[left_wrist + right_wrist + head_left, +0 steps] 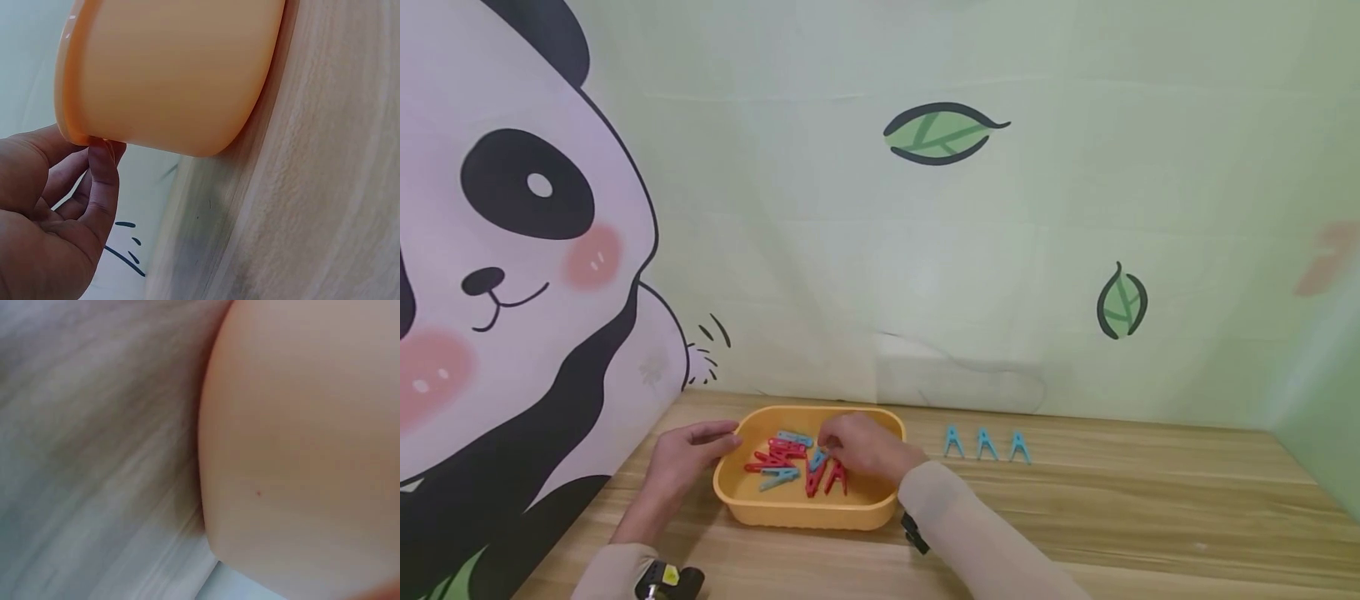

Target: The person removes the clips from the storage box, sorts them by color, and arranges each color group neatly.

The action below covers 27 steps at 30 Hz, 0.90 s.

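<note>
A yellow plastic basin [808, 515] stands on the table with several red clothespins [778, 457] and blue clothespins [779, 477] lying loose inside. My left hand [688, 454] is at its left end; in the left wrist view the thumb and fingers [103, 169] pinch the rim [65, 119]. Reaching in over the basin's right side, my right hand [868, 446] has its curled fingertips at a blue clothespin [817, 460], which it pinches above some red ones. The right wrist view shows only the basin's outer wall [300, 437], with the hand out of sight.
Three blue clothespins [987, 444] stand in a row on the wooden table [1112, 500], right of the basin. Behind the table rises a pale green wall [805, 250] with printed leaves, and a large printed panda [535, 275] covers the left side.
</note>
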### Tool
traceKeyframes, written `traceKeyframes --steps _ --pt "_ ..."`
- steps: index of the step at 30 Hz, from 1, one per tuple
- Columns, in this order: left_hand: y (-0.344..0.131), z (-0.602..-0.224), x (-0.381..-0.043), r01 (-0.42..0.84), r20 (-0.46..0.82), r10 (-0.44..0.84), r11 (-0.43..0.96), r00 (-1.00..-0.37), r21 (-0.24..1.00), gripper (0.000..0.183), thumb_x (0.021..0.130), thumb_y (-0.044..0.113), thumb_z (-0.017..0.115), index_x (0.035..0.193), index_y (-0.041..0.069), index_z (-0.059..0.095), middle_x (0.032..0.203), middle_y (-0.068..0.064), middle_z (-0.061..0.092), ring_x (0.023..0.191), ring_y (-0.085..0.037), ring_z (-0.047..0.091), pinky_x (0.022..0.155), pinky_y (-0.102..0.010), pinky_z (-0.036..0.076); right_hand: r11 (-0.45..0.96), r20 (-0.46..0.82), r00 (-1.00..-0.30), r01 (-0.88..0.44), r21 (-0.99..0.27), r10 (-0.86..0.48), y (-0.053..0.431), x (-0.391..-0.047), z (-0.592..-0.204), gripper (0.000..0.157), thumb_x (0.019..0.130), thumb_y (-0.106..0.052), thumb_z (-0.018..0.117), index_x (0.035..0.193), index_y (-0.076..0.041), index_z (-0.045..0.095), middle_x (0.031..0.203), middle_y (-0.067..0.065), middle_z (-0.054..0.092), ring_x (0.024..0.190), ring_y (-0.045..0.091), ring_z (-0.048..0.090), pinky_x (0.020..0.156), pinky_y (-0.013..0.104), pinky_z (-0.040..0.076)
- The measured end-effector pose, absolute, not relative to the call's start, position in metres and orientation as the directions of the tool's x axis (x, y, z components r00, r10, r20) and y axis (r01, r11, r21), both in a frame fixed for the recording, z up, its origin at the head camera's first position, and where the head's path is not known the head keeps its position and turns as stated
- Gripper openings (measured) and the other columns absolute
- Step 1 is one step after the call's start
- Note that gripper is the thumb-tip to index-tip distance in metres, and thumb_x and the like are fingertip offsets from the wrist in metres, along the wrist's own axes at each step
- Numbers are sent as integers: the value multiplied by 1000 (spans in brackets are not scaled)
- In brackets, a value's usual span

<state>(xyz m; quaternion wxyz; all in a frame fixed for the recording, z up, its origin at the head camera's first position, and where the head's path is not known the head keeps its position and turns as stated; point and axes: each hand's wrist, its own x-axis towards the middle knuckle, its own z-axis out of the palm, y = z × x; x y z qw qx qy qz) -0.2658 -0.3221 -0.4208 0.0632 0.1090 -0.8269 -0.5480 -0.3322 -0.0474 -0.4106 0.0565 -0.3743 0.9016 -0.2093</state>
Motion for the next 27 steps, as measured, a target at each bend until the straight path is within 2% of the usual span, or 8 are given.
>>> traceKeyframes --steps 3,5,11,21,27 --pt "-322 -421 -266 -110 -13 -249 380 -968 918 46 99 24 80 134 -4 70 133 -21 71 123 -35 66 96 -35 60 646 31 -730 -623 -441 -683 -48 -332 -410 17 103 -4 68 116 -10 77 105 -4 73 92 10 62 89 22 56" --pt "-322 -421 -266 -107 -10 -248 382 -969 918 47 98 23 80 134 -4 70 132 -20 71 122 -34 67 96 -35 60 656 25 -735 -619 -432 -678 -48 -332 -411 19 101 -5 70 118 -10 77 107 -4 73 92 10 62 88 21 56" --pt "-322 -421 -266 -108 -10 -249 383 -969 917 47 98 23 80 134 -5 70 130 -20 72 121 -34 68 95 -35 61 666 27 -719 -656 -354 -694 -50 -333 -412 24 99 -10 76 123 -12 77 125 -2 72 114 14 64 106 29 52" --pt "-321 -421 -267 -107 -9 -251 381 -968 918 47 97 23 81 134 -4 70 129 -19 73 121 -32 68 94 -33 61 681 23 -736 -638 -360 -677 -50 -333 -412 21 99 -12 77 119 -11 77 113 -3 74 95 11 61 96 26 55" --pt "-322 -421 -266 -105 -5 -254 381 -967 919 47 97 23 82 134 -5 70 129 -19 73 119 -31 69 91 -30 61 674 89 -760 -619 -403 -644 -46 -329 -406 19 99 -13 76 118 -10 77 114 -1 73 99 14 61 100 31 55"
